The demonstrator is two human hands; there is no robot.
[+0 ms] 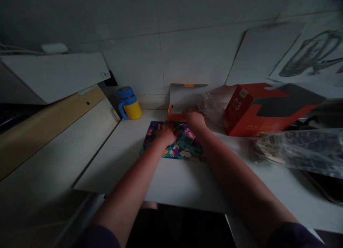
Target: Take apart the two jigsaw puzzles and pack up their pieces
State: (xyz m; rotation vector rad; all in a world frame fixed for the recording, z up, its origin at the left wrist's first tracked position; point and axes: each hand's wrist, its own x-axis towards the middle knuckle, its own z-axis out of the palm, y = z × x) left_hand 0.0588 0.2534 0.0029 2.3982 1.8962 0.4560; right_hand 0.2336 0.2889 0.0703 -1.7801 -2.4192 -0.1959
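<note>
A flat, colourful picture sheet (pixel 184 153) with cartoon-like figures lies on the white table. My left hand (pixel 166 133) rests on its upper left part, fingers spread. Behind the sheet stands an orange box (pixel 174 117), its grey-lined lid (pixel 183 96) raised toward the wall. My right hand (pixel 193 116) reaches over the box's front edge, and its fingertips are hidden inside. Something speckled shows beside that hand, too small and dark to make out. My right forearm covers the sheet's right side.
A blue and yellow thermos mug (pixel 132 106) stands back left. Clear plastic (pixel 214 107) lies right of the orange box, near an opened red carton (pixel 241 109). Farther right is a plastic-wrapped bundle (pixel 294 148). White boxes (pixel 59 75) and boards line the left side.
</note>
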